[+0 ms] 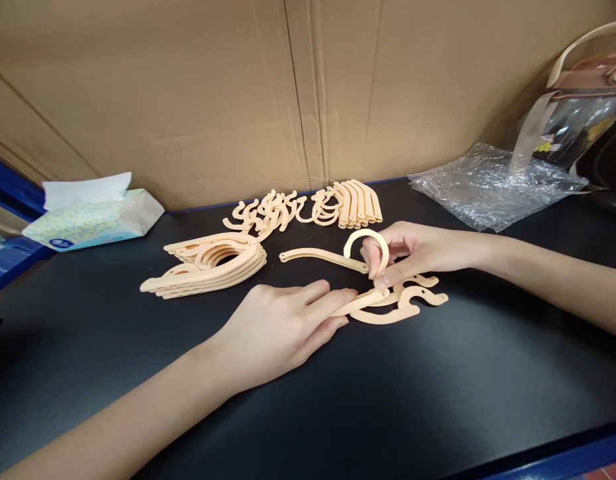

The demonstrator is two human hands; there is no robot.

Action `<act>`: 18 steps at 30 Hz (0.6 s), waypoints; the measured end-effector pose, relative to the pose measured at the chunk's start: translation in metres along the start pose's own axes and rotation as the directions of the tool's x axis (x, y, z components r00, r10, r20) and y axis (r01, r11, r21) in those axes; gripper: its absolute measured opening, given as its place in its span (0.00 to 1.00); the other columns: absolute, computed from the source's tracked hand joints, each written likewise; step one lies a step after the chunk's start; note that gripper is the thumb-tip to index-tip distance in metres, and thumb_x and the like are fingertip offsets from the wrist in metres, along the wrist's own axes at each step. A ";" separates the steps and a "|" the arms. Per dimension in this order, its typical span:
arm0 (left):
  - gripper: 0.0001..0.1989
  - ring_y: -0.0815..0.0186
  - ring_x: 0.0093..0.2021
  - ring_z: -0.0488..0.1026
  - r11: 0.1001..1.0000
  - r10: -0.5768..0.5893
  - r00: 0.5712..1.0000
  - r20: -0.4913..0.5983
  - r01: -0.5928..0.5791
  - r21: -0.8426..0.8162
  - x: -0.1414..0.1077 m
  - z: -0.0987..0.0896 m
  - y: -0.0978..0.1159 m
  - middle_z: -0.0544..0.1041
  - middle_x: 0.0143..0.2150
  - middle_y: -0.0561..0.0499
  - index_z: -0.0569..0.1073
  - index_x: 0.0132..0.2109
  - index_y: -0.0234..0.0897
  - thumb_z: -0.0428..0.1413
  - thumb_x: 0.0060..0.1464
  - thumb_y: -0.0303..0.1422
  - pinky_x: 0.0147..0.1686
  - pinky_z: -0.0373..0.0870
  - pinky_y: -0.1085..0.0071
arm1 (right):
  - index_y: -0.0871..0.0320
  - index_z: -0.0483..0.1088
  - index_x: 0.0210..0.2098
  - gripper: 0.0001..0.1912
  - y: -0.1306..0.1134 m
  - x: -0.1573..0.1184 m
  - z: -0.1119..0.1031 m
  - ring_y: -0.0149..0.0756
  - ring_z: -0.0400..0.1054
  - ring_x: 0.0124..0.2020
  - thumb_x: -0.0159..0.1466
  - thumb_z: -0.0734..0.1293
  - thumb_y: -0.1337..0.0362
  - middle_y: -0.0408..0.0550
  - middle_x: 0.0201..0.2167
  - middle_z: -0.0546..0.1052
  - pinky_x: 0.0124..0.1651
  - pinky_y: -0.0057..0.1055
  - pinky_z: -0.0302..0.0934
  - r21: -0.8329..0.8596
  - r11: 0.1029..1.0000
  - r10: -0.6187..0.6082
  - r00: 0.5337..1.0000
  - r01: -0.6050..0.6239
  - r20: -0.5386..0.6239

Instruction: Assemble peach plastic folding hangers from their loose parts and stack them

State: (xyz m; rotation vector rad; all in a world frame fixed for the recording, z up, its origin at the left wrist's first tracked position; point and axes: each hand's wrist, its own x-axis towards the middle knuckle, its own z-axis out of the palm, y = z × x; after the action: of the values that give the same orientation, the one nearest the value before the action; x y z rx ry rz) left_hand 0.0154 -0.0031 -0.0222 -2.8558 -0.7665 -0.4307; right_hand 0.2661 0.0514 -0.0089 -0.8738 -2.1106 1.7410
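Note:
My left hand [283, 323] is closed around a cream plastic hanger arm [359, 303], whose far end shows past the fingertips. My right hand [413, 252] pinches a curved hanger hook [367, 233] of the same colour. The hook's lower end meets the end of the hanger arm; whether they are joined I cannot tell. Beneath and beside the hands lie other wavy hanger pieces [391, 316], partly covered. A loose hanger arm [323, 254] rests just behind, with one end near the right fingers.
On the black table [308, 427], a stack of folded hangers [238, 263] sits left. Behind are a heap of hooks [271, 212] and a row of hanger arms [361, 202]. A tissue pack [98, 220], clear plastic wrap [488, 187] and a bottle [578, 120] stand before a cardboard wall [188, 87].

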 end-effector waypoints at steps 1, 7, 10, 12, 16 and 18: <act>0.13 0.71 0.23 0.70 1.000 0.004 1.000 -0.003 -0.004 0.000 0.000 0.000 0.000 0.73 0.31 0.58 0.67 0.54 0.42 0.46 0.65 0.35 0.20 0.56 0.73 | 0.60 0.66 0.28 0.13 0.000 0.000 0.000 0.25 0.68 0.28 0.56 0.73 0.61 0.38 0.26 0.74 0.30 0.24 0.60 0.018 1.000 0.006 1.000 -0.006 0.004; 0.13 0.72 0.24 0.69 0.999 0.007 1.000 0.002 -0.007 -0.036 0.001 -0.002 0.000 0.72 0.32 0.58 0.67 0.55 0.41 0.47 0.65 0.35 0.23 0.59 0.73 | 0.61 0.69 0.29 0.10 0.002 0.001 -0.002 0.26 0.70 0.29 0.55 0.74 0.63 0.39 0.27 0.75 0.33 0.24 0.63 0.073 0.997 0.015 1.000 -0.015 -0.008; 0.13 0.71 0.25 0.70 0.999 -0.001 1.000 0.002 0.002 -0.033 0.000 -0.002 0.000 0.71 0.32 0.58 0.66 0.55 0.42 0.47 0.65 0.34 0.23 0.59 0.73 | 0.60 0.70 0.30 0.10 0.004 0.001 -0.002 0.25 0.70 0.29 0.55 0.74 0.63 0.38 0.27 0.75 0.33 0.24 0.63 0.081 0.997 0.008 1.000 -0.007 -0.013; 0.13 0.71 0.25 0.70 1.000 -0.011 1.000 -0.002 0.011 -0.017 0.000 -0.002 0.001 0.71 0.31 0.58 0.66 0.55 0.42 0.47 0.65 0.34 0.22 0.58 0.73 | 0.60 0.70 0.30 0.10 0.006 0.002 -0.002 0.24 0.69 0.28 0.55 0.73 0.62 0.37 0.27 0.74 0.32 0.23 0.63 0.090 0.996 0.003 1.000 -0.001 -0.020; 0.12 0.71 0.24 0.70 1.000 -0.026 1.000 -0.014 0.026 0.012 0.000 -0.002 0.003 0.71 0.31 0.58 0.68 0.53 0.42 0.47 0.65 0.34 0.20 0.56 0.72 | 0.60 0.69 0.30 0.11 0.008 0.002 -0.002 0.23 0.68 0.26 0.54 0.73 0.62 0.37 0.26 0.73 0.30 0.23 0.62 0.086 0.996 -0.004 0.999 0.007 -0.035; 0.12 0.71 0.24 0.70 1.000 -0.028 0.999 -0.017 0.029 0.008 0.000 -0.002 0.002 0.72 0.31 0.58 0.68 0.53 0.42 0.48 0.65 0.34 0.21 0.56 0.72 | 0.60 0.70 0.30 0.10 0.007 0.002 -0.002 0.23 0.68 0.27 0.55 0.73 0.62 0.38 0.27 0.73 0.31 0.23 0.62 0.084 0.996 -0.013 1.000 0.015 -0.028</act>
State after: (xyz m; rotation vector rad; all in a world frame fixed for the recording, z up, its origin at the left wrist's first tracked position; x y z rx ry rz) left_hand 0.0164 -0.0054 -0.0203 -2.8334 -0.8050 -0.4535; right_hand 0.2678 0.0549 -0.0157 -0.8525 -2.0052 1.7869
